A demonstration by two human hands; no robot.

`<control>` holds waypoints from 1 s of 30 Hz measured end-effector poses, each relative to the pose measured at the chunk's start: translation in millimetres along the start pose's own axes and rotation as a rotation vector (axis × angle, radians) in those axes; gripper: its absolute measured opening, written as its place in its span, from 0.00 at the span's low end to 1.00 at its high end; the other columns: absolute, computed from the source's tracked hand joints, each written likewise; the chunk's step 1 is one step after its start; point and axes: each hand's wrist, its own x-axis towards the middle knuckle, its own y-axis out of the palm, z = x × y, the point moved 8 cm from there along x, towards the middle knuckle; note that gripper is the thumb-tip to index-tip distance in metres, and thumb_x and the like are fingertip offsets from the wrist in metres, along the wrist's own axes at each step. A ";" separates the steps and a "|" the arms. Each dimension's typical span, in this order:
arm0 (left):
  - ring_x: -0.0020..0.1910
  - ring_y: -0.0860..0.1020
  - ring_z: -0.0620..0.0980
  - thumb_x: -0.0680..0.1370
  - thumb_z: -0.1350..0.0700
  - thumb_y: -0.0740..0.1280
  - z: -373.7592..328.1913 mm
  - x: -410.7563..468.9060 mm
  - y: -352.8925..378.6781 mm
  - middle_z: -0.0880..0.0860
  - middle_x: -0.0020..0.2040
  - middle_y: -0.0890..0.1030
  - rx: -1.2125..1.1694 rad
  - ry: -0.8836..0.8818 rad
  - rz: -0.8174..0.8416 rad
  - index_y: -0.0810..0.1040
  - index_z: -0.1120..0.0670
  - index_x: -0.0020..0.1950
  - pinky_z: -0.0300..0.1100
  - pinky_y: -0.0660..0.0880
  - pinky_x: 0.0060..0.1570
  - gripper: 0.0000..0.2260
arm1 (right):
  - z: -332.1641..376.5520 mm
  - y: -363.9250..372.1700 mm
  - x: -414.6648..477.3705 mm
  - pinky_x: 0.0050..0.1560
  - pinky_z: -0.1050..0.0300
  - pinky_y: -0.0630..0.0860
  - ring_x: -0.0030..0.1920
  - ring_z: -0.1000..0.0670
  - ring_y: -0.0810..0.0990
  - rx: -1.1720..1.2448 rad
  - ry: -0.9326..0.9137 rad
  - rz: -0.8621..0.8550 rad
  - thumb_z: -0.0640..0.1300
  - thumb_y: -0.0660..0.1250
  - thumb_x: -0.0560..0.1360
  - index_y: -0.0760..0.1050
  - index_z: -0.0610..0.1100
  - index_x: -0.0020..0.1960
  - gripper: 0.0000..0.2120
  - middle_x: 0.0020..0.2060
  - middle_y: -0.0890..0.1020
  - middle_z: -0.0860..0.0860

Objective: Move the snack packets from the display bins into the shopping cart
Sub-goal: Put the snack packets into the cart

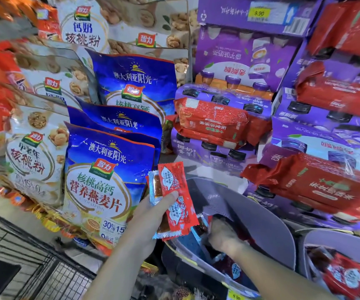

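Note:
My left hand (151,215) holds a small bunch of red snack packets (175,198) upright, thumb pressed on the front one, just left of the grey display bin (267,224). My right hand (223,236) reaches down inside that bin, fingers curled among dark red packets (231,267); whether it grips one is hidden. A second grey bin (317,237) at the lower right holds more red packets (345,278). The black wire shopping cart (29,267) shows at the lower left, below my left arm.
Big blue oatmeal bags (101,182) and white walnut-powder bags (32,152) hang close on the left. Purple drink packs (239,59) and red rice bags (216,122) are stacked behind and right of the bins. A yellow price tag (236,296) sits on the shelf edge.

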 end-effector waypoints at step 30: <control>0.63 0.85 0.55 0.65 0.36 0.83 8.8 -2.1 30.5 0.52 0.63 0.86 0.057 -0.020 0.190 0.84 0.42 0.66 0.57 0.80 0.64 0.31 | 57.4 -154.9 -127.4 0.62 0.45 0.80 0.60 0.45 0.84 1.118 -0.683 -0.097 0.38 0.76 0.75 0.81 0.49 0.65 0.20 0.59 0.86 0.47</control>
